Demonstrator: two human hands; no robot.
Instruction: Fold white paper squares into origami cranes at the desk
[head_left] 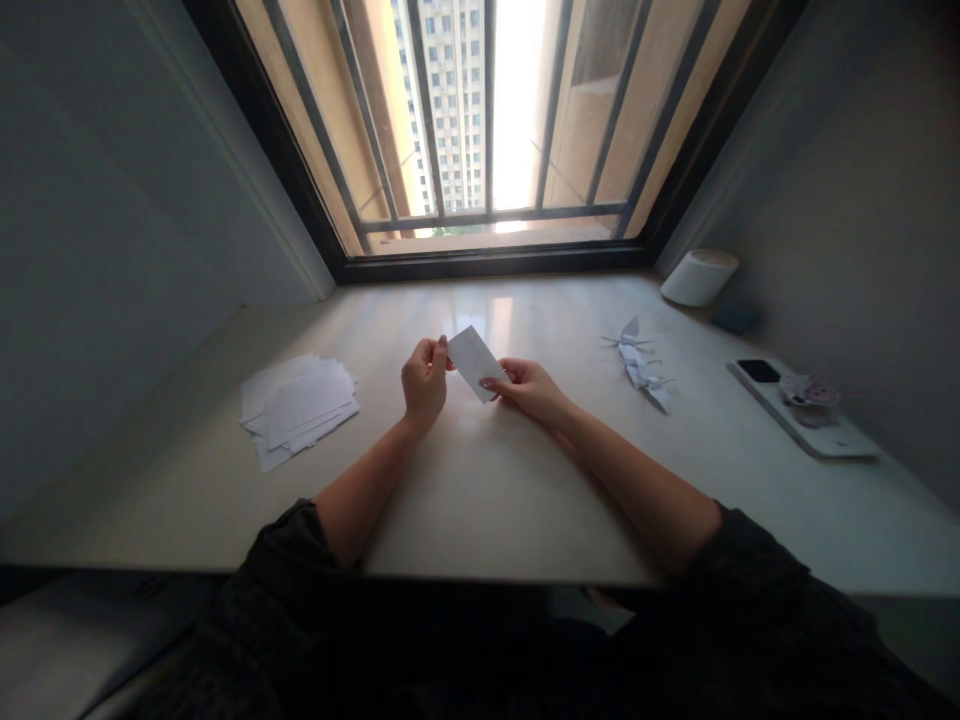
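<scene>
A small white rectangle of folded paper (475, 362) is held tilted above the middle of the white sill. My left hand (427, 378) pinches its upper left corner between thumb and fingers. At the lower right end, my right hand (531, 388) grips the paper, thumb on top and fingers behind. To the left lies a loose stack of white paper sheets (311, 405). Several folded paper cranes (637, 368) sit in a cluster right of my right hand.
A phone (832, 435) with a ring grip lies at the far right. Behind it stand a white cylindrical object (700, 277) and a small dark object (736, 318). A barred window (495, 265) closes off the back; walls flank both sides.
</scene>
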